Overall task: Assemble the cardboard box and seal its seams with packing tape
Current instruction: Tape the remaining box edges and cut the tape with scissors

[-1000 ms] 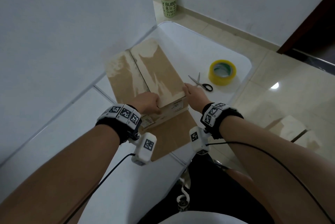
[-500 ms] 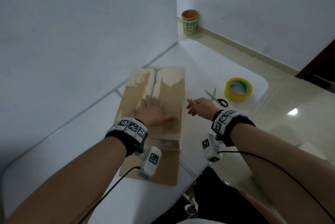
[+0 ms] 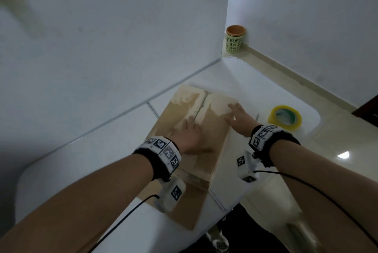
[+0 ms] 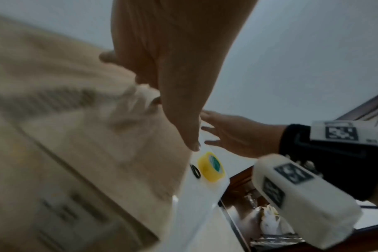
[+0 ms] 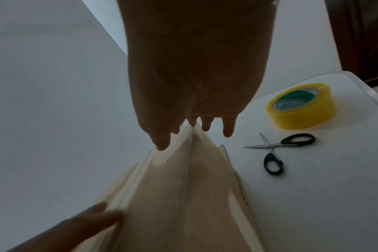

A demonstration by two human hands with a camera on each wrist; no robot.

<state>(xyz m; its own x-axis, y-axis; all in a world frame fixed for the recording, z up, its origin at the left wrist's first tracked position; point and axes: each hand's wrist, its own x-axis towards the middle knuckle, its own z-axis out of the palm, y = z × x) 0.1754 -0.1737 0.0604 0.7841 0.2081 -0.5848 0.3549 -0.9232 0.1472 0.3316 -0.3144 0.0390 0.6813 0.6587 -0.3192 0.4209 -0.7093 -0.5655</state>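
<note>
A flattened brown cardboard box [image 3: 206, 140] lies on the white table [image 3: 102, 171], its two far flaps streaked pale. My left hand [image 3: 189, 132] lies flat on its middle, fingers straight, pressing down beside the centre slit. My right hand [image 3: 235, 116] reaches over the right edge, and its straight, spread fingers touch the far right flap. From the right wrist, the fingertips [image 5: 228, 133] sit at the cardboard's [image 5: 183, 187] far corner. A yellow roll of packing tape [image 3: 285, 117] [image 5: 301, 105] stands to the right of the box.
Black-handled scissors [image 5: 276, 151] lie between the box and the tape, mostly hidden behind my right hand in the head view. A green cup with an orange rim [image 3: 235, 42] stands on the floor in the corner. White walls run along the table's left side.
A second ago both hands gripped the box's near edge. The box now lies flat under my left palm, and my right hand has moved from beside it onto the far right flap.
</note>
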